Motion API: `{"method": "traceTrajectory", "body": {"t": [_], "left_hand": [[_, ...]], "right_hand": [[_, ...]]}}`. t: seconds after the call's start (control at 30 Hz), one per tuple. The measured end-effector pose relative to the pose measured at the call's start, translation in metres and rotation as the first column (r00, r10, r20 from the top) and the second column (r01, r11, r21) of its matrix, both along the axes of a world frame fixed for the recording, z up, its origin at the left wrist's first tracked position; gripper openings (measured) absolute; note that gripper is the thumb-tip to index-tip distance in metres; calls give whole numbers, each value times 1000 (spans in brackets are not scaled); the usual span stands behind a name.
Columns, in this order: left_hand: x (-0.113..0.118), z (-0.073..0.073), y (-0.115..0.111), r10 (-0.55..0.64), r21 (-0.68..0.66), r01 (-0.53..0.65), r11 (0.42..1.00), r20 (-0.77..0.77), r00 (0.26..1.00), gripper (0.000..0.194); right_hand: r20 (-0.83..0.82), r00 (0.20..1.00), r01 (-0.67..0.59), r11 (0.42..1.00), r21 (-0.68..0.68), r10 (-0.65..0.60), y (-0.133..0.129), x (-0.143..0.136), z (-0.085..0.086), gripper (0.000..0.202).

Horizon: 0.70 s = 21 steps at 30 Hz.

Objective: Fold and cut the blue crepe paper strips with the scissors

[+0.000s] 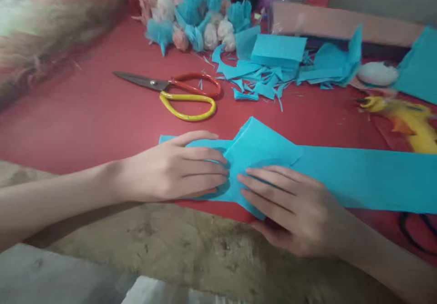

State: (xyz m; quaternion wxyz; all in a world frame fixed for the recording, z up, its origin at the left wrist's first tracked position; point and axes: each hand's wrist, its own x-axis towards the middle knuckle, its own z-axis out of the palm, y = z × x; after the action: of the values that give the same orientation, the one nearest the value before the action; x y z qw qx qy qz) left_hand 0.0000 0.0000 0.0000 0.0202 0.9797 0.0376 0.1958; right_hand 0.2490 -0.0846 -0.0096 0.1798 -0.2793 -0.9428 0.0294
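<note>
A long strip of blue paper (368,176) lies across the front of the red table, with a raised, diamond-shaped fold in its middle. My left hand (170,169) rests flat on the strip's left part, its fingertips at the fold's left edge. My right hand (290,204) lies over the lower right of the fold, fingers stretched out and the thumb low near the table edge. Neither hand is wrapped round anything. Beyond the strip, scissors (170,90) with one red and one yellow handle lie with their blades pointing left.
Blue paper scraps (259,74) are scattered behind the strip. Blue, pink and white paper flowers (194,12) stand at the back. A yellow glue gun (406,117) lies at the right, near a pink box (341,22). Fluffy material (51,31) fills the back left.
</note>
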Motion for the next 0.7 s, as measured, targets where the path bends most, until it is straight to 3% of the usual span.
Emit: {"method": "traceTrajectory", "body": {"t": [0.17,0.7], "left_hand": [[1,3,-1,14,-1,-14,1000,-6,1000,23],[3,3,1,-37,-68,34,997,-31,999,16]], "right_hand": [[-3,1000,-1,1000,3,1,2,-1,4,27],[47,999,-17,1000,1,17,-1,-1,3,29]]}}
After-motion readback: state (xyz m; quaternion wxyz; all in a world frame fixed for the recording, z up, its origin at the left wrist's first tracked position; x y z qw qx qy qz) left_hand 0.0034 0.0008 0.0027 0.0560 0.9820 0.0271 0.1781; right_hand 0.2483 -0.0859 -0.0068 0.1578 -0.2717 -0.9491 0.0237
